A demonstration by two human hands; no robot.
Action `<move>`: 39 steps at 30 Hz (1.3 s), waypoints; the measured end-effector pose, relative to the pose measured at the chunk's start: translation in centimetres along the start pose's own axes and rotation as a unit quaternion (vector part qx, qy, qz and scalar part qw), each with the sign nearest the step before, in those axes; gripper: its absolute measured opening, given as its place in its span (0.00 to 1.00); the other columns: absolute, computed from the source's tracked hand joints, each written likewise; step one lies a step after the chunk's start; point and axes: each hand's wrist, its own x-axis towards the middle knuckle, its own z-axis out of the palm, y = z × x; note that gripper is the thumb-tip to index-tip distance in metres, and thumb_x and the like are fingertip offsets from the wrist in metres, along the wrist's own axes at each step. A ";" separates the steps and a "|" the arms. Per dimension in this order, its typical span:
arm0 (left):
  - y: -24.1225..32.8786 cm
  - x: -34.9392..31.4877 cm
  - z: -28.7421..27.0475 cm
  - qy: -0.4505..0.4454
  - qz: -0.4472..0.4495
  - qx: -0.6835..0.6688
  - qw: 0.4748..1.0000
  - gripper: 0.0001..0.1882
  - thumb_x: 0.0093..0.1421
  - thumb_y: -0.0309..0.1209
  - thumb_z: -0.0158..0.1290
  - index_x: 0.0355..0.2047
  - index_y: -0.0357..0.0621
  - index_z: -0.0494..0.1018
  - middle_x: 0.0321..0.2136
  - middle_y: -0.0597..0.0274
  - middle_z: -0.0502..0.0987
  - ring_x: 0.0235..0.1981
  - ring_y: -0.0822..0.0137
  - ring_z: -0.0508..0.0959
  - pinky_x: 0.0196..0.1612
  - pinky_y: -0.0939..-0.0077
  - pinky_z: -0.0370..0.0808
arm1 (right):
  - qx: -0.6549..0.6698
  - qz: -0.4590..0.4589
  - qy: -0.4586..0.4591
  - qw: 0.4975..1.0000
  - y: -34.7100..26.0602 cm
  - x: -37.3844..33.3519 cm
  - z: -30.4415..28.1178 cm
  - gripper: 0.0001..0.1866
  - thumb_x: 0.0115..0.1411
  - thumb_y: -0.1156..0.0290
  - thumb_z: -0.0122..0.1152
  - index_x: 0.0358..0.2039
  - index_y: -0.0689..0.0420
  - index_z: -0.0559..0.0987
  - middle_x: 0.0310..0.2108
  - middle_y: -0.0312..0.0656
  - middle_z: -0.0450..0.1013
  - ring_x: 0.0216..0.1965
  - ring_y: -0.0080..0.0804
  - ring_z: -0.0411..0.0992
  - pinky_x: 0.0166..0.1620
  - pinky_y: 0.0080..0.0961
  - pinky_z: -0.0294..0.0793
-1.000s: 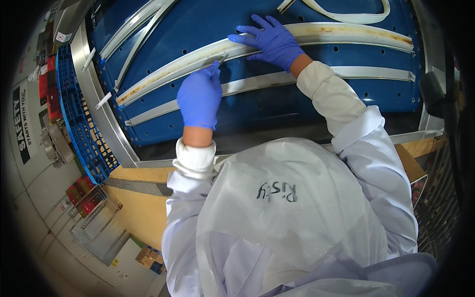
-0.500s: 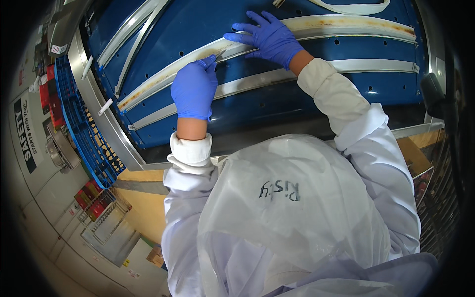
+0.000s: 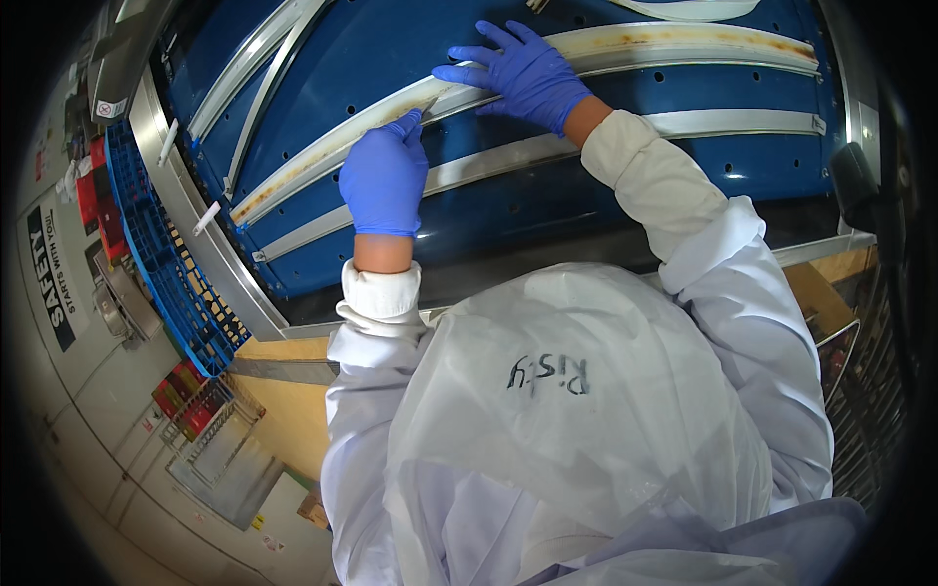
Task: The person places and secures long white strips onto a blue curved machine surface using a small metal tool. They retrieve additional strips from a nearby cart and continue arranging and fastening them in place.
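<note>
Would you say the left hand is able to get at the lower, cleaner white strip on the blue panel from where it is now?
Probably yes. The left hand rests on the stained strip, and the lower strip runs bare just beside its knuckles, with nothing lying between; the right hand is higher up, out of the way.

left hand (image 3: 383,178): gloved, fingers curled, pinching | right hand (image 3: 523,73): gloved, fingers spread flat
</note>
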 end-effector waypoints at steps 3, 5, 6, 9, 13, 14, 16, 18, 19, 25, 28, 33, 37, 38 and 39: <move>-0.1 -0.6 -1.4 -0.005 0.012 -0.025 1.000 0.14 0.61 0.43 0.53 0.44 0.58 0.81 0.33 0.47 0.80 0.35 0.46 0.80 0.40 0.60 0.76 | 0.002 0.002 0.002 1.000 0.2 -0.1 0.2 0.42 0.52 0.44 0.63 0.66 0.20 0.55 0.65 0.29 0.60 0.66 0.42 0.57 0.68 0.45 0.52; 0.2 -0.6 -1.4 -0.001 0.023 -0.015 1.000 0.14 0.61 0.43 0.53 0.45 0.58 0.81 0.33 0.47 0.80 0.35 0.46 0.80 0.40 0.60 0.76 | -0.006 -0.003 -0.002 1.000 0.0 -0.2 0.0 0.43 0.51 0.44 0.63 0.67 0.20 0.55 0.65 0.29 0.61 0.66 0.42 0.57 0.68 0.45 0.53; 0.5 -0.6 -0.9 -0.001 0.030 0.001 1.000 0.14 0.61 0.42 0.53 0.45 0.58 0.81 0.33 0.47 0.80 0.34 0.46 0.80 0.40 0.60 0.76 | -0.009 -0.006 -0.004 1.000 -0.2 -0.2 -0.2 0.43 0.51 0.44 0.63 0.67 0.20 0.55 0.64 0.29 0.61 0.66 0.42 0.57 0.68 0.45 0.53; 0.5 -0.2 -0.4 -0.009 0.027 0.001 1.000 0.13 0.61 0.40 0.53 0.43 0.59 0.81 0.32 0.51 0.80 0.33 0.48 0.80 0.38 0.60 0.77 | -0.008 -0.010 -0.001 1.000 0.0 -0.2 -0.3 0.44 0.51 0.44 0.64 0.67 0.23 0.55 0.64 0.29 0.61 0.66 0.41 0.57 0.68 0.44 0.53; 0.6 -0.1 -1.6 0.000 0.038 -0.015 0.999 0.13 0.62 0.41 0.53 0.44 0.58 0.81 0.33 0.50 0.80 0.34 0.48 0.80 0.39 0.60 0.76 | 0.022 0.009 -0.003 1.000 0.2 -0.1 -0.3 0.46 0.51 0.46 0.65 0.69 0.29 0.53 0.64 0.30 0.62 0.66 0.40 0.57 0.68 0.44 0.53; 0.6 -0.4 -1.9 0.002 0.036 -0.027 0.999 0.14 0.62 0.41 0.53 0.45 0.57 0.81 0.34 0.49 0.80 0.35 0.47 0.80 0.40 0.60 0.76 | 0.023 0.012 0.001 1.000 0.0 -0.1 -0.3 0.47 0.51 0.46 0.65 0.69 0.31 0.52 0.64 0.30 0.62 0.66 0.39 0.57 0.68 0.43 0.53; 1.4 -0.1 -0.9 -0.028 0.016 -0.001 0.999 0.14 0.62 0.42 0.53 0.45 0.56 0.81 0.34 0.49 0.80 0.35 0.48 0.80 0.40 0.60 0.76 | 0.021 0.012 0.006 1.000 -0.3 -0.2 -0.1 0.48 0.51 0.47 0.65 0.70 0.33 0.51 0.64 0.30 0.62 0.66 0.38 0.57 0.68 0.43 0.53; 1.8 0.1 -0.9 -0.039 0.010 -0.001 0.999 0.14 0.62 0.42 0.53 0.45 0.56 0.81 0.34 0.49 0.80 0.35 0.48 0.80 0.40 0.60 0.76 | 0.012 0.009 0.008 1.000 -0.2 -0.3 0.1 0.49 0.51 0.47 0.65 0.70 0.34 0.50 0.64 0.30 0.62 0.66 0.38 0.57 0.67 0.42 0.53; 1.8 -0.1 -1.6 -0.036 0.012 -0.015 0.999 0.15 0.62 0.43 0.53 0.45 0.56 0.81 0.34 0.49 0.80 0.35 0.48 0.80 0.40 0.60 0.76 | 0.011 0.011 0.007 1.000 -0.1 -0.3 0.1 0.49 0.51 0.47 0.65 0.70 0.34 0.50 0.64 0.30 0.63 0.66 0.37 0.57 0.67 0.42 0.54; 2.1 0.0 -0.9 -0.031 0.039 0.024 0.998 0.14 0.62 0.43 0.53 0.44 0.57 0.81 0.32 0.49 0.80 0.33 0.47 0.80 0.39 0.60 0.76 | 0.027 0.017 0.006 0.999 0.0 -0.1 -0.2 0.51 0.51 0.49 0.67 0.70 0.36 0.49 0.64 0.31 0.62 0.66 0.37 0.57 0.67 0.41 0.54; 2.2 -0.3 -1.8 -0.007 0.035 -0.018 0.999 0.12 0.61 0.41 0.53 0.42 0.58 0.82 0.30 0.51 0.81 0.31 0.48 0.80 0.37 0.60 0.77 | 0.026 0.016 0.009 1.000 0.2 -0.1 -0.1 0.51 0.50 0.48 0.67 0.71 0.37 0.49 0.64 0.32 0.62 0.66 0.37 0.58 0.67 0.41 0.55; 2.3 0.1 -0.2 -0.023 0.040 -0.004 0.999 0.13 0.61 0.41 0.53 0.44 0.60 0.81 0.29 0.47 0.79 0.32 0.46 0.80 0.38 0.61 0.76 | 0.023 0.016 0.011 1.000 -0.3 -0.2 0.2 0.53 0.49 0.48 0.69 0.71 0.38 0.49 0.65 0.32 0.61 0.66 0.37 0.57 0.67 0.40 0.55; 3.3 0.4 -0.9 -0.024 0.055 0.000 0.998 0.13 0.61 0.40 0.54 0.44 0.59 0.81 0.29 0.47 0.79 0.32 0.46 0.80 0.38 0.61 0.76 | 0.061 0.015 0.023 0.998 0.5 -0.3 0.5 0.54 0.47 0.50 0.71 0.70 0.39 0.49 0.66 0.33 0.60 0.67 0.38 0.56 0.67 0.41 0.54; 3.6 0.5 -0.8 -0.026 0.053 0.010 0.998 0.13 0.61 0.40 0.54 0.44 0.59 0.81 0.29 0.48 0.80 0.32 0.47 0.80 0.38 0.61 0.76 | 0.071 0.011 0.027 0.997 0.6 -0.3 0.2 0.54 0.47 0.49 0.71 0.70 0.39 0.50 0.66 0.33 0.60 0.68 0.38 0.55 0.67 0.42 0.54; 3.4 0.7 -0.6 -0.022 0.052 0.005 0.998 0.13 0.61 0.40 0.54 0.44 0.58 0.81 0.29 0.48 0.80 0.32 0.47 0.80 0.38 0.61 0.76 | 0.081 0.008 0.030 0.996 0.8 -0.3 -0.1 0.53 0.47 0.49 0.71 0.70 0.39 0.51 0.66 0.33 0.59 0.68 0.38 0.54 0.68 0.42 0.54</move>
